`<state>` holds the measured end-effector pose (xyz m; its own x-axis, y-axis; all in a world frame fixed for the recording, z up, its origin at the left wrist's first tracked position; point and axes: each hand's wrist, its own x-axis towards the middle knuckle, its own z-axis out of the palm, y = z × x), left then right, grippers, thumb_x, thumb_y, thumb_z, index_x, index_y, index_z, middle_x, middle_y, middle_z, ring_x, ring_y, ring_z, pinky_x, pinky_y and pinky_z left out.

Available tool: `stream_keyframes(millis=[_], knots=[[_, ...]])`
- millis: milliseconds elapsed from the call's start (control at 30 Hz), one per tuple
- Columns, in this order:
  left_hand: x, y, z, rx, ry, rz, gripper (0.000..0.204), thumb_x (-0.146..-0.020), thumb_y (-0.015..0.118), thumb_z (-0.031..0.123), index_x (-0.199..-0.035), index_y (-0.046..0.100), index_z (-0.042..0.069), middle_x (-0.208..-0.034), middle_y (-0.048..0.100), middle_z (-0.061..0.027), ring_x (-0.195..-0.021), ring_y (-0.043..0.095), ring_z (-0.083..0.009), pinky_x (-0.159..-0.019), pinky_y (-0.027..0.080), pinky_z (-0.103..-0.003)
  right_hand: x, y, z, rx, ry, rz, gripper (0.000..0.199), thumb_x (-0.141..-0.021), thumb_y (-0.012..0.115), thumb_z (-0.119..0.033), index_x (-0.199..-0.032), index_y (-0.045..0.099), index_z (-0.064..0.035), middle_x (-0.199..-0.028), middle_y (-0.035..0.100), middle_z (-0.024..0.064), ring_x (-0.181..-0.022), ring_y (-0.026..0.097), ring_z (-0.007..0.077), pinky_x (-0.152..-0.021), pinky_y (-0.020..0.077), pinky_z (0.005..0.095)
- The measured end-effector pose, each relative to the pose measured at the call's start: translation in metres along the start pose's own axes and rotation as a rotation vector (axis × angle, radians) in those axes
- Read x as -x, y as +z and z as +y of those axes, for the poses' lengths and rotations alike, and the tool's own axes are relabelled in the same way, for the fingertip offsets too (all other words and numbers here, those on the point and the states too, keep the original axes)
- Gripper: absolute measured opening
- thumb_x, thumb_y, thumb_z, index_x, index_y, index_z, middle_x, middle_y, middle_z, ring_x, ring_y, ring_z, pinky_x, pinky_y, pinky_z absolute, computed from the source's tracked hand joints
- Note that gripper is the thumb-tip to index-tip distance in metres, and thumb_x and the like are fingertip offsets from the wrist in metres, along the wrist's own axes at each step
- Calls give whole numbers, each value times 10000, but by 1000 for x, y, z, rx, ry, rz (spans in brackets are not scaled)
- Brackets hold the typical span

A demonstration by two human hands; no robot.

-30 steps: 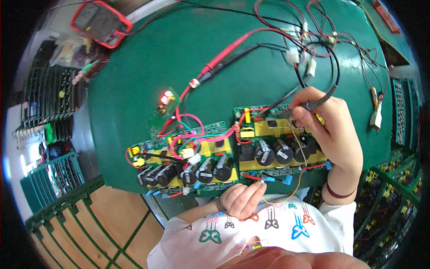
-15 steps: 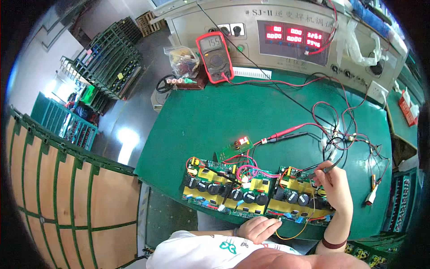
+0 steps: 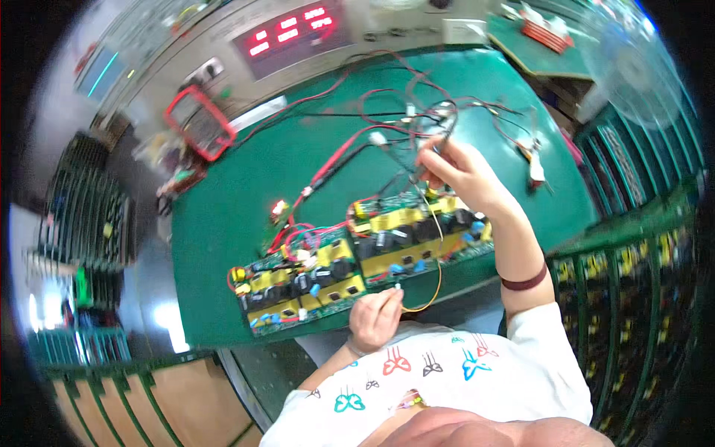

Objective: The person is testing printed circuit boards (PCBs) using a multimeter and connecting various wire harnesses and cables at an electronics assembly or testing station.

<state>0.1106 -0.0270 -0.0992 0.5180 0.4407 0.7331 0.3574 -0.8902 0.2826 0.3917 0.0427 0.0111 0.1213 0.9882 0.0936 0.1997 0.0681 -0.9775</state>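
Note:
Two green circuit boards lie side by side, the left board (image 3: 298, 287) and the right board (image 3: 417, 231), both with yellow parts and black capacitors. At their near edge, my left hand (image 3: 376, 320) is closed in a pinch on the end of a thin yellow wire (image 3: 438, 257), with a small white tip showing at its fingertips. The wire loops up across the right board toward my right hand (image 3: 462, 175). Raised over that board's far edge, my right hand has closed fingers round a thin dark lead (image 3: 449, 130); motion blur hides its exact kind.
Red and black test leads (image 3: 342, 156) tangle across the green tabletop (image 3: 223, 201). A red-framed multimeter (image 3: 199, 123) leans at the far left, before a grey instrument panel with a red lit display (image 3: 287, 33). A small board with a lit readout (image 3: 279, 208) adjoins the left board.
The view has swung right, so the boards appear farther left. My right hand has lifted off the right board toward the tangled leads. My left fingers now pinch more tightly at the wire's end.

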Motion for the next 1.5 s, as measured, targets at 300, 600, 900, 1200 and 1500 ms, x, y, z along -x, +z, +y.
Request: stream_keyframes(millis=[300, 600, 900, 1200, 1500], knots=[[-52, 23, 45, 414, 329, -229, 298, -741, 765, 68, -1029, 719, 8, -948, 703, -85, -699, 642, -209, -583, 498, -313, 53, -119, 52, 487, 140, 367, 330, -938, 695, -270, -1100, 634, 10, -812, 692, 120, -700, 639, 168, -651, 508, 338], [-108, 131, 109, 133, 279, -309, 289, -751, 657, 78, -1030, 690, 9, -910, 638, -84, -754, 647, -188, -618, 521, -294, 82, -172, 46, 876, 135, 307, 362, -921, 700, -239, -1247, 632, -98, -959, 698, 218, -842, 668, 346, -761, 524, 399], [-105, 96, 107, 203, 338, -269, 335, -772, 721, 168, -1079, 694, 38, -1192, 667, -135, -711, 655, -160, -616, 545, -269, 104, -155, 71, 973, 68, 257, 136, -960, 588, -167, -1036, 622, -59, -934, 690, 213, -888, 656, 417, -747, 504, 472], [-126, -34, 2, -21, -28, -383, 140, -832, 692, 71, -967, 691, 33, -892, 664, -121, -847, 662, -309, -727, 540, -400, 71, -108, 22, 1070, 23, 334, 217, -949, 636, -292, -1049, 704, -111, -958, 698, 165, -912, 663, 369, -760, 522, 461], [-190, 48, -118, 190, -373, -552, 334, -898, 682, 215, -1132, 693, -23, -1021, 738, -149, -843, 692, -213, -796, 542, -355, -77, -29, 39, 1026, -191, 116, 179, -907, 649, -200, -1011, 696, -63, -1051, 709, 158, -1032, 652, 377, -820, 550, 449]])
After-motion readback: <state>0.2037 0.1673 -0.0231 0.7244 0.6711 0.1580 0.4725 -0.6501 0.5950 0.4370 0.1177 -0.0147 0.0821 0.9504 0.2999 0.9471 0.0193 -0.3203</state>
